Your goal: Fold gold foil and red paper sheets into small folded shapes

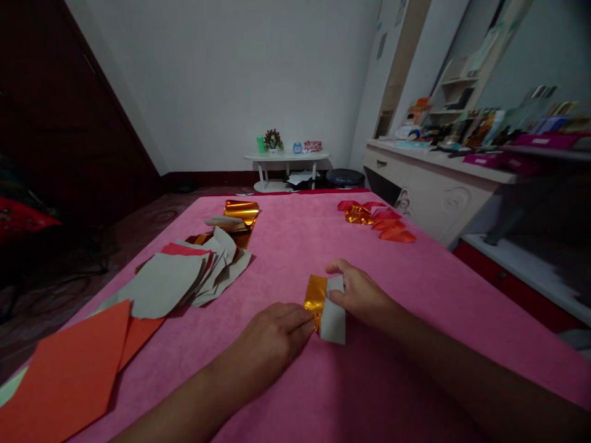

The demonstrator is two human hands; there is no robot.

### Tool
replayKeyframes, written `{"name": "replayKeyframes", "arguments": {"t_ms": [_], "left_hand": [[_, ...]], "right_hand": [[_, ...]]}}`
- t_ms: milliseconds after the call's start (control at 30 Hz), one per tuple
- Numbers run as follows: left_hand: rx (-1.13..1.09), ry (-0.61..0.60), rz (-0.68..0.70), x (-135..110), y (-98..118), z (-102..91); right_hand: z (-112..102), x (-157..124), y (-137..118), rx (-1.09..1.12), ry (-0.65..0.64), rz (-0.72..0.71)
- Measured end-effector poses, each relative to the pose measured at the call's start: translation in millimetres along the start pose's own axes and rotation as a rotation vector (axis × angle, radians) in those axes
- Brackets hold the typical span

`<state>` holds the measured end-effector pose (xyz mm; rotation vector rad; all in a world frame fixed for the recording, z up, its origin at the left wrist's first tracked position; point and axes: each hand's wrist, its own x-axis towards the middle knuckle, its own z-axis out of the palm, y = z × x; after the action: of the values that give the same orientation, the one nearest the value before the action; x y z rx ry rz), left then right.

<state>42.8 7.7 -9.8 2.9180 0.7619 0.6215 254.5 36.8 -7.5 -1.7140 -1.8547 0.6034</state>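
A small sheet of gold foil paper [316,296] with a grey-white back lies half folded on the pink cloth [295,240]. My left hand [272,341] presses its fingertips on the gold flap's lower edge, fingers closed together. My right hand [357,294] pinches the sheet's right side, thumb on the grey back. Both hands rest on the cloth near the front middle.
A fanned pile of grey and red sheets [184,277] and large orange sheets [69,375] lie at left. More gold foil [241,212] sits at the back. Folded red and gold pieces [376,221] lie back right. A dresser [438,184] stands to the right.
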Motion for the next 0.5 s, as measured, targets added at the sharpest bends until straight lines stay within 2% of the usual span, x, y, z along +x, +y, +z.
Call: {"name": "replayKeyframes", "arguments": {"t_ms": [67, 133, 200, 233, 333, 400, 500], "left_hand": [[0.006, -0.029, 0.0, 0, 6, -0.6], [0.027, -0.07, 0.005, 1, 11, -2.0], [0.044, -0.096, -0.014, 3, 13, -3.7], [0.048, -0.105, -0.025, 3, 13, -4.4], [0.043, -0.111, -0.04, 3, 12, -5.3], [0.033, -0.103, -0.042, 0, 11, -4.6], [0.019, -0.078, -0.039, -3, 10, -3.3]], "right_hand": [[-8, -10, 5, -0.002, 0.042, -0.005], [-16, -21, 5, -0.046, 0.146, -0.036], [-23, -33, 1, -0.107, 0.268, -0.159], [-26, -38, -2, -0.122, 0.272, -0.257], [-29, -54, -10, -0.124, 0.063, -0.474], [-27, -61, -12, -0.118, -0.051, -0.504], [-25, -68, -9, -0.087, -0.082, -0.519]]}}
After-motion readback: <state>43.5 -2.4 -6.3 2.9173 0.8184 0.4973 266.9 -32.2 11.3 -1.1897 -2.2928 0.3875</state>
